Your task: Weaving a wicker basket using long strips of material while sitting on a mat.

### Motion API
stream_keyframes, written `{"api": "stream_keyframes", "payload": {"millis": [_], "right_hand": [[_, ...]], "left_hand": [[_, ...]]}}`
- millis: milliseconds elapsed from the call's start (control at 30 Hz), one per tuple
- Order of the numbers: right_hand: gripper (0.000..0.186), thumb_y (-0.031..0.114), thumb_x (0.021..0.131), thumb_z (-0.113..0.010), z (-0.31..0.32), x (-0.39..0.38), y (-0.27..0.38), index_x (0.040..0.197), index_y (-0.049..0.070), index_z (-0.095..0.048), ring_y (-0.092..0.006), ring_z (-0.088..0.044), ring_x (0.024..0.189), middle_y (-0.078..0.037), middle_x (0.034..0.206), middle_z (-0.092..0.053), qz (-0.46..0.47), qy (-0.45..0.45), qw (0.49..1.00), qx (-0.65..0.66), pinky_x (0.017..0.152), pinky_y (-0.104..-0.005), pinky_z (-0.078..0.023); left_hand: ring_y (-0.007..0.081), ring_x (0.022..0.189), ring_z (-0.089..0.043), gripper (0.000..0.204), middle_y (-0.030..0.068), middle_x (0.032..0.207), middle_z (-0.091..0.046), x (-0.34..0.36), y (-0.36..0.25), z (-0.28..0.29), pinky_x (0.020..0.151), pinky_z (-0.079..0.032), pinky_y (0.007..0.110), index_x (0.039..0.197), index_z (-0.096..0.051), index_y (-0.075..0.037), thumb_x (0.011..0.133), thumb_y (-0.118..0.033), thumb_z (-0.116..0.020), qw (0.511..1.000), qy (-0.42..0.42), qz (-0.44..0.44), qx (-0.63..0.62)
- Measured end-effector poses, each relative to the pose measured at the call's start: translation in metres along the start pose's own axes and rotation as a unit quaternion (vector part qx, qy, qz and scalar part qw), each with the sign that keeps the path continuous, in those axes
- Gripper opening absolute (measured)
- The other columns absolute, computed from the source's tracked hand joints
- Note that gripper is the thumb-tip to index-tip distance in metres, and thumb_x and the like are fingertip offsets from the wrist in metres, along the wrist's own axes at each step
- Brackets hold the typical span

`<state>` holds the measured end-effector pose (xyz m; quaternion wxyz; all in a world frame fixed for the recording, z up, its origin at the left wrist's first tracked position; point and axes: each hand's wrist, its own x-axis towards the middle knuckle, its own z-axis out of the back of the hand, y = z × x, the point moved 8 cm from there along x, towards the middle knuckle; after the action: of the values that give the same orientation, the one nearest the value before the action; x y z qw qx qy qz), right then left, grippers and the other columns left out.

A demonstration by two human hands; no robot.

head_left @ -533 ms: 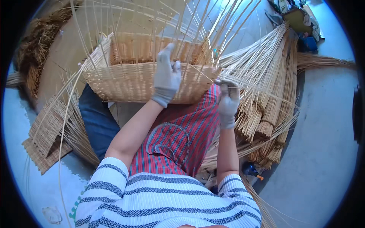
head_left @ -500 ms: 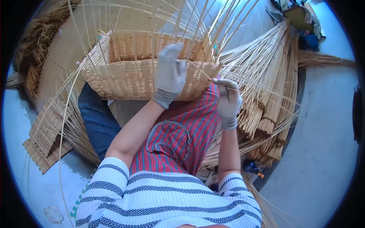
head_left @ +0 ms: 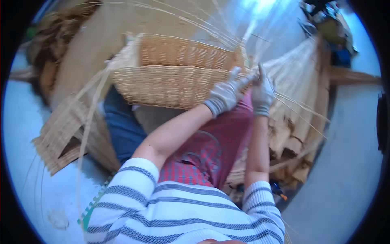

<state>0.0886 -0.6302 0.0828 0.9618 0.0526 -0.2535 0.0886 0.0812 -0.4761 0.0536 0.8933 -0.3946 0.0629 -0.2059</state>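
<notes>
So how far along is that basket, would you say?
The basket already has woven walls on the sides in view. Both gloved hands, left hand and right hand, meet at its right corner, working loose strips. Long unwoven strips stick up past the rim, so the top looks unfinished.

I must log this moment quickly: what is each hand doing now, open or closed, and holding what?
Left hand: gloved, lies on the woven basket at its right corner; closed or open cannot be told.
Right hand: gloved, closed on thin cane strands.
</notes>
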Motion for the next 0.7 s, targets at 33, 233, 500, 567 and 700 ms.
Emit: {"api": "stream_keyframes", "payload": {"millis": [33,233,500,567,700], "right_hand": [[0.054,0.012,0.087,-0.066,-0.002,-0.004,-0.005,0.140,0.007,-0.057,-0.0363,-0.064,0.105,-0.016,0.113,-0.071,-0.073,0.015,0.997,0.021,0.093,-0.0453,-0.049],[0.034,0.012,0.096,-0.061,0.022,-0.002,0.077,0.130,0.004,-0.062,-0.0222,-0.066,0.110,-0.011,0.120,-0.070,-0.258,-0.164,0.892,0.332,0.095,-0.0364,-0.051],[0.092,0.035,0.088,-0.075,-0.112,0.085,0.393,0.152,-0.010,-0.026,-0.0345,-0.044,0.141,-0.031,0.151,-0.042,-0.181,0.170,0.766,0.593,0.115,-0.0381,-0.035],[0.109,0.041,0.085,-0.078,-0.168,0.114,0.408,0.154,-0.013,-0.014,-0.0328,-0.040,0.143,-0.033,0.154,-0.036,-0.328,0.180,0.723,0.581,0.118,-0.0380,-0.031],[0.111,0.030,0.080,-0.085,-0.215,0.141,0.415,0.154,-0.012,-0.015,-0.0308,-0.052,0.128,-0.030,0.148,-0.042,-0.437,0.017,0.632,0.640,0.105,-0.0371,-0.044]], "left_hand": [[0.0351,0.097,-0.069,0.066,0.0146,0.151,-0.041,-0.018,-0.001,0.026,0.083,-0.057,0.047,0.149,-0.043,-0.033,0.089,-0.016,-0.065,0.995,-0.059,-0.078,-0.025],[0.0315,0.097,-0.065,0.022,0.0112,0.103,-0.068,-0.188,0.185,0.194,0.092,-0.051,0.042,0.110,-0.067,-0.010,0.091,-0.020,-0.070,0.908,-0.400,0.123,0.014],[0.0271,0.098,-0.067,0.037,0.0167,0.106,-0.072,-0.231,0.317,0.261,0.089,-0.050,0.040,0.116,-0.069,0.002,0.103,-0.030,-0.059,0.810,-0.497,0.215,-0.225],[0.0245,0.105,-0.064,0.040,0.0171,0.116,-0.069,-0.226,0.304,0.263,0.094,-0.049,0.040,0.128,-0.064,0.000,0.102,-0.030,-0.059,0.862,-0.447,0.140,-0.195],[0.0334,0.123,-0.060,0.055,0.0187,0.134,-0.062,-0.217,0.283,0.272,0.102,-0.048,0.042,0.145,-0.050,-0.006,0.096,-0.025,-0.064,0.943,-0.328,0.052,-0.023]]}}
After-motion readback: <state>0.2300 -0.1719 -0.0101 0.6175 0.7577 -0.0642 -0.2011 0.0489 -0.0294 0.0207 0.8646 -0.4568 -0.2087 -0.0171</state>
